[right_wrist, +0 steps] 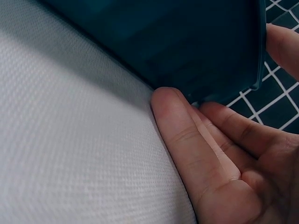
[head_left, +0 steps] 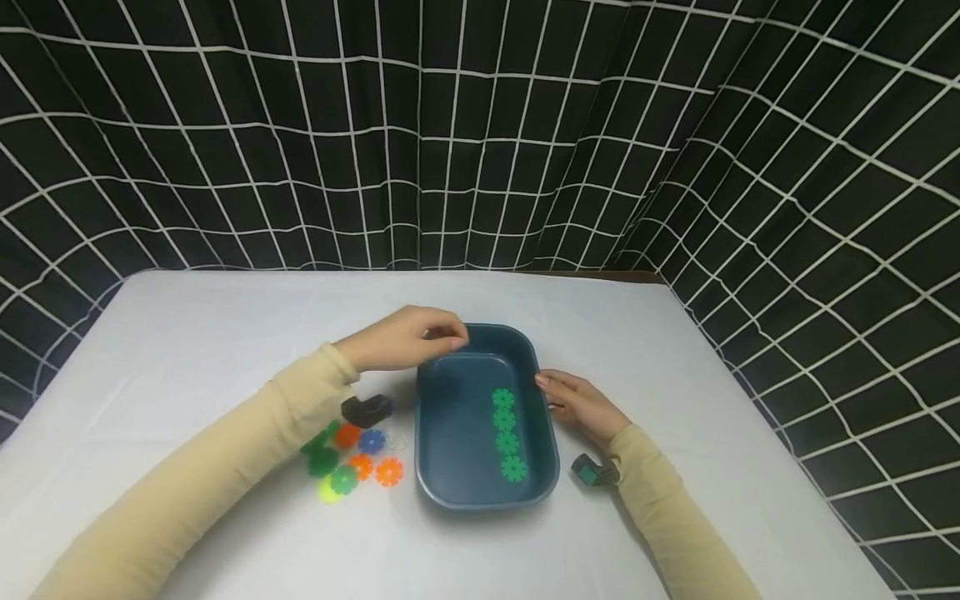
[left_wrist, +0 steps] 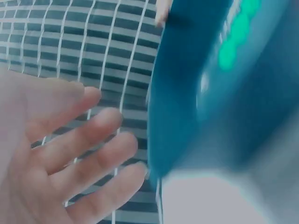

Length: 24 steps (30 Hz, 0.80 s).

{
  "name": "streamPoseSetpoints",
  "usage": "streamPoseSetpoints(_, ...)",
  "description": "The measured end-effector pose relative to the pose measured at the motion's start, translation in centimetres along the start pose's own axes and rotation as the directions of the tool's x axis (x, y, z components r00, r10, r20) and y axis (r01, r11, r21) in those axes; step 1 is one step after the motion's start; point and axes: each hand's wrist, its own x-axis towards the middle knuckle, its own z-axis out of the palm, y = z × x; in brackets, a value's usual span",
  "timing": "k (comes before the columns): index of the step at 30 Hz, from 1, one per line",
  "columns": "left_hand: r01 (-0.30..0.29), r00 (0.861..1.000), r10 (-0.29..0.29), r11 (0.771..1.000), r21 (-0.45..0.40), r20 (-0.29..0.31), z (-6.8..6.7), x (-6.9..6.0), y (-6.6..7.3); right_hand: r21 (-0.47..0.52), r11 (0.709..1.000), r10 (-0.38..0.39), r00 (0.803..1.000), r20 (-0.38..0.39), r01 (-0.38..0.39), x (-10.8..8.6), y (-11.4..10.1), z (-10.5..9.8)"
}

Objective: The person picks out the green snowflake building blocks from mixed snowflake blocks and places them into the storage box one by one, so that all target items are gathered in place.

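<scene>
A blue tray (head_left: 457, 417) holds several green notched discs (head_left: 506, 442) in a column along its right side. My left hand (head_left: 408, 337) hovers over the tray's far left corner, fingers loosely bent; in the left wrist view the same hand (left_wrist: 79, 163) has its fingers apart, and nothing is seen in them. At the tray's right wall is my right hand (head_left: 581, 404), gripping the rim. Seen from the right wrist, that hand (right_wrist: 233, 154) has its thumb at the rim and its other fingers low against the outer wall of the tray (right_wrist: 187, 46).
Left of the tray, a loose group of orange discs (head_left: 389, 472), blue, green, yellow and clear ones lies on the white table (head_left: 247, 333), partly beside my left sleeve. A dark curtain with white grid lines (head_left: 360, 133) stands behind and at the right.
</scene>
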Motion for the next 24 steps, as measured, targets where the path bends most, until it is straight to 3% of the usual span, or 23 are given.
streamPoseSetpoints(3, 0.076, 0.995, -0.074, 0.996, 0.035, -0.061, -1.6, -3.0, -2.0, -0.008, 1.0, 0.004, 1.0, -0.004, -0.004, -0.1, -0.1, -0.1)
streamPoseSetpoints(8, 0.212, 0.977, -0.214, 0.971, 0.113, 0.011, -2.4, -7.5, -5.0, -0.002, 1.0, 0.004, 1.0, 0.006, -0.004, -0.3, 0.2, -0.4)
streamPoseSetpoints(11, 0.264, 0.961, -0.271, 0.957, 0.116, 0.051, -2.3, -9.7, -6.0, 0.0, 1.0, -0.007, 1.0, 0.008, 0.007, -0.4, 0.3, -0.5)
streamPoseSetpoints(15, 0.334, 0.937, -0.346, 0.93, 0.155, 0.057, -2.0, -12.2, -6.1, -0.006, 1.0, -0.005, 1.0, 0.005, 0.005, -0.3, 0.4, -0.6)
streamPoseSetpoints(19, 0.357, 0.928, -0.373, 0.902, 0.241, 0.023, -1.4, -14.4, -6.0, -0.009, 1.0, -0.008, 1.0, 0.007, 0.008, -0.2, 0.3, -0.4)
streamPoseSetpoints(24, 0.331, 0.943, -0.329, 0.904, 0.272, -0.055, -0.5, -16.3, -6.4, -0.01, 1.0, -0.013, 1.0, 0.011, 0.013, 0.1, 0.0, -0.2)
